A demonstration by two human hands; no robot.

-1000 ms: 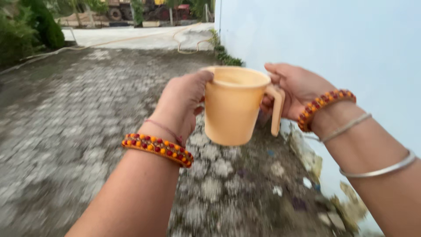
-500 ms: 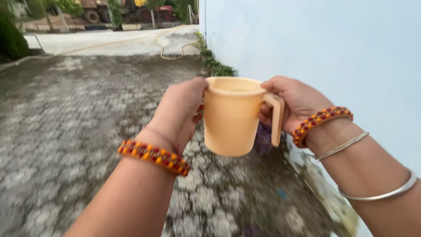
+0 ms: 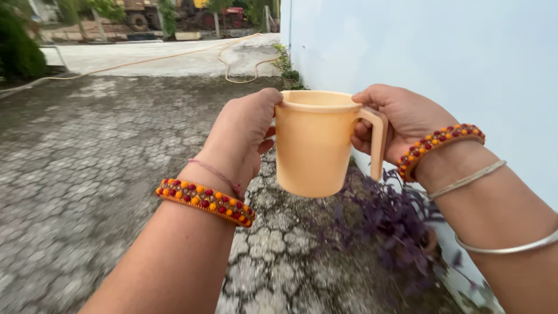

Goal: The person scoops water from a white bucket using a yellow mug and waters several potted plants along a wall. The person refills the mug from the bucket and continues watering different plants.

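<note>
A peach plastic mug [image 3: 317, 145] is held upright in front of me, above the paved ground. My left hand [image 3: 241, 136] presses against the mug's left side, thumb at the rim. My right hand [image 3: 398, 119] grips the mug at its handle on the right. Both wrists wear orange and red beaded bangles; the right arm also carries thin metal bangles. The inside of the mug is hidden from view.
A pale blue wall [image 3: 442, 52] runs along the right. A purple-leaved plant [image 3: 395, 224] grows at its base, below the mug. Grey cobbled paving [image 3: 87, 174] spreads left. A yellow hose [image 3: 232, 58] lies on the concrete farther off, with vehicles and shrubs behind.
I have moved forward along the wall with the mug still held in both hands. The purple plant has come into view beneath the mug.
</note>
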